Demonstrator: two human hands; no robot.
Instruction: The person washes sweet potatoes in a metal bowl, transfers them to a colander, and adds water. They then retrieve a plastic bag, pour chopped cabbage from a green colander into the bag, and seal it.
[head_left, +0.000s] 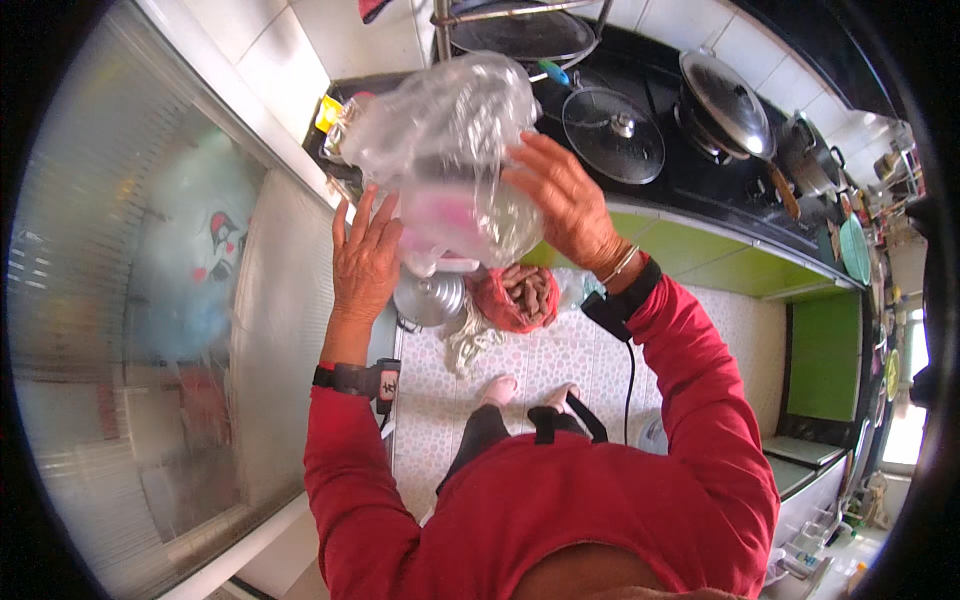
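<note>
A large, crumpled clear plastic bag (465, 127) fills the space between my hands, with something pink showing through its lower part. My left hand (369, 251) is at the bag's lower left side, fingers apart and pointing away from me. At the bag's right edge is my right hand (562, 199), its fingers spread against or just over the plastic; whether they pinch it I cannot tell. The bag hides part of the counter's left end. Below it a round metal lid (429, 298) and a red bag of brown tubers (527, 296) sit low down.
A frosted glass door (247, 337) stands on my left. Along the black counter are a glass-lidded pan (613, 135), a lidded wok (724, 101) on the stove and a metal pot (810, 161). Beside the red bag a whitish cloth or mop head (469, 341) lies on the floor.
</note>
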